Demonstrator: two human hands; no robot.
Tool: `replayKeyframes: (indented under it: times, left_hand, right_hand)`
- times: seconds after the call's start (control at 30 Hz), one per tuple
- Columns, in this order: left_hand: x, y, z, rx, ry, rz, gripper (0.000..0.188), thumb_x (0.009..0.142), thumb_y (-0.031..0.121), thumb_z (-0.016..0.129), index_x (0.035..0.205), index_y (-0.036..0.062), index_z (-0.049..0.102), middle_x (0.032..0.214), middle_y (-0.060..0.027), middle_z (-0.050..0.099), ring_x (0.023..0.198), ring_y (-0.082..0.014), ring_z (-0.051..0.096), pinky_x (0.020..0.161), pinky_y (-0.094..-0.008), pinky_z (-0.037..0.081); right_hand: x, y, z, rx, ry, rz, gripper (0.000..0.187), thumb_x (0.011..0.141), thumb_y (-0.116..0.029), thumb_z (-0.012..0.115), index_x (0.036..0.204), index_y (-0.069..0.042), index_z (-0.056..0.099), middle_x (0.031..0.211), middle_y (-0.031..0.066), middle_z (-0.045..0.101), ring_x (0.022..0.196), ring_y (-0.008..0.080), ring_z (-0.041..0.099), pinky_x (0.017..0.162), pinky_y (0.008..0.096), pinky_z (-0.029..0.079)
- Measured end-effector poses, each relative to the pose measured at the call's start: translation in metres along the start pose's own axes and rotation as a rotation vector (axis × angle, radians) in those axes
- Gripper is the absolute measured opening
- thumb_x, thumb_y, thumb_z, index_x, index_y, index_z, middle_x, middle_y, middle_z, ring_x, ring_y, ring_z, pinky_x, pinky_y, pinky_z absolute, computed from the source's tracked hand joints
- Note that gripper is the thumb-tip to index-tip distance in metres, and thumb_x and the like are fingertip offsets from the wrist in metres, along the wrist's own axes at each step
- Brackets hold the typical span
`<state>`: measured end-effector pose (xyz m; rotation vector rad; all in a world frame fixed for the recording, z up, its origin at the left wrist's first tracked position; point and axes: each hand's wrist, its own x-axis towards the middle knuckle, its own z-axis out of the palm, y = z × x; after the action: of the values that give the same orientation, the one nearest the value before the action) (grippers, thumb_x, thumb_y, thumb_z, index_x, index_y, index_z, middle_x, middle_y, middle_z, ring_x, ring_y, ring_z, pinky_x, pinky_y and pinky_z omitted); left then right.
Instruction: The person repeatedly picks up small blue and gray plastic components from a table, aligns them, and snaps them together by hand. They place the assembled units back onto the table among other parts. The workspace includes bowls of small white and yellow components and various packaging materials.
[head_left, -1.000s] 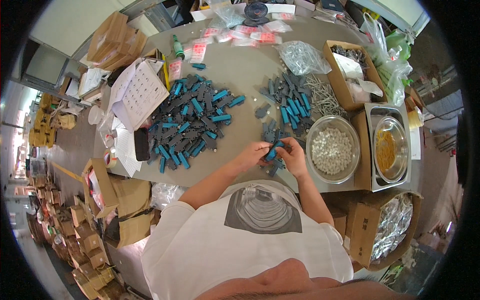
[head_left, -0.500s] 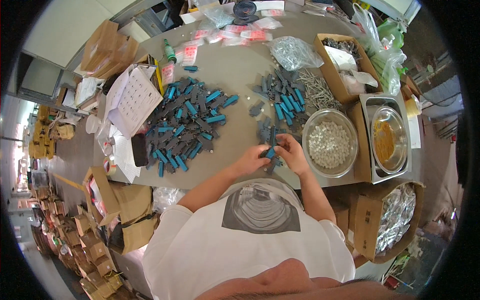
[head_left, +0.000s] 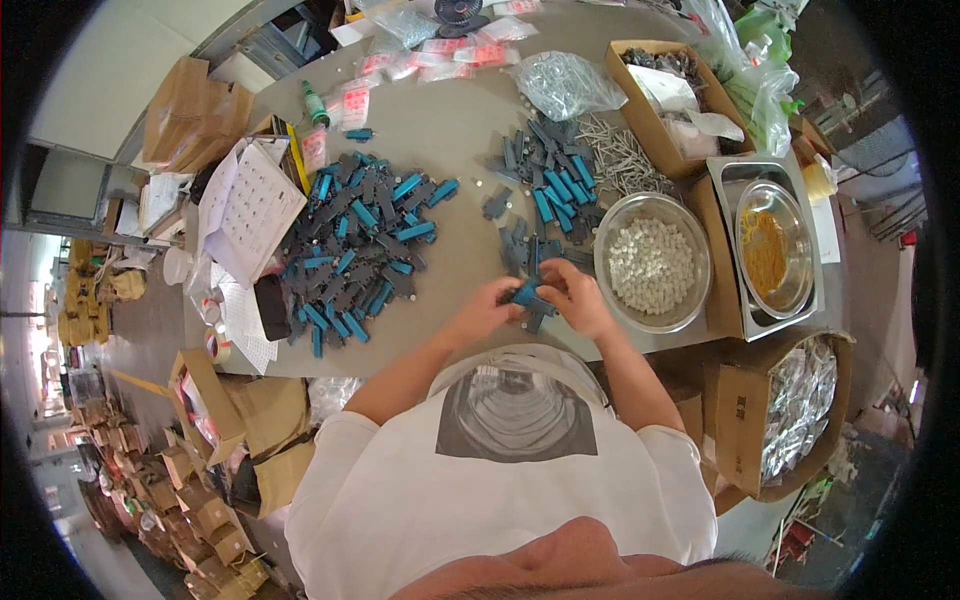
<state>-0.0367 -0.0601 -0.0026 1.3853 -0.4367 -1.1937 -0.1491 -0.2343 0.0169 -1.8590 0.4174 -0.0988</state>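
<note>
Small blue part (head_left: 525, 293), in two-handed grasp

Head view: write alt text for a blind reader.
A person's left hand and right hand hold a blue part at a grey table. A big pile of blue and grey parts lies left, a metal bowl of white pieces right.
</note>
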Motion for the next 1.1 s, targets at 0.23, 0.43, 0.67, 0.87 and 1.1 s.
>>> replayKeyframes:
  times: [0.23,0.43,0.67,0.87,1.1]
  left_hand:
    - [-0.023,0.011,-0.132,0.424,0.843,0.174,0.053,0.083,0.013,0.062,0.131,0.003,0.041,0.111,-0.0169,0.057,0.081,-0.0201,0.063,0.071,-0.0313,0.05]
    - [-0.038,-0.072,-0.12,1.154,0.451,0.215,0.046,0.077,0.017,0.065,0.119,0.0058,0.051,0.117,-0.0179,0.052,0.098,-0.0319,0.057,0.084,-0.0391,0.047]
    - [-0.03,-0.09,-0.053,1.206,0.111,0.104,0.024,0.079,0.019,0.063,0.101,0.0099,0.061,0.1,-0.0145,0.058,0.091,-0.0344,0.057,0.075,-0.0419,0.048]
    - [-0.014,-0.066,-0.018,1.176,-0.093,0.365,0.017,0.079,0.017,0.062,0.093,0.0077,0.061,0.09,-0.014,0.058,0.082,-0.0352,0.058,0.065,-0.0438,0.048]
    - [0.019,-0.08,-0.004,1.274,-0.177,0.445,0.015,0.079,0.019,0.058,0.089,0.0087,0.061,0.087,-0.0127,0.057,0.078,-0.0341,0.058,0.063,-0.0449,0.048]
  right_hand:
    - [-0.08,0.048,-0.026,-0.743,-0.177,0.332,0.03,0.08,-0.019,0.065,0.105,-0.006,0.054,0.099,0.0191,0.058,0.092,0.038,0.059,0.076,0.0452,0.048]
    - [-0.101,0.125,-0.006,-0.687,0.063,0.338,0.02,0.078,-0.013,0.062,0.095,-0.005,0.054,0.093,0.0186,0.058,0.09,0.0411,0.057,0.076,0.0475,0.048]
    - [-0.073,0.065,-0.006,-0.529,0.148,0.06,0.011,0.076,-0.002,0.057,0.087,-0.003,0.055,0.088,0.0181,0.057,0.083,0.04,0.057,0.07,0.0461,0.047]
    - [-0.047,0.016,-0.032,-0.567,0.654,-0.05,0.017,0.076,-0.003,0.061,0.092,-0.004,0.058,0.09,0.0152,0.059,0.082,0.0359,0.059,0.069,0.0423,0.049]
    - [-0.015,0.067,0.026,-0.668,0.278,0.182,0.037,0.081,-0.01,0.06,0.114,0.0,0.048,0.105,0.0247,0.055,0.09,0.0407,0.058,0.076,0.0427,0.05]
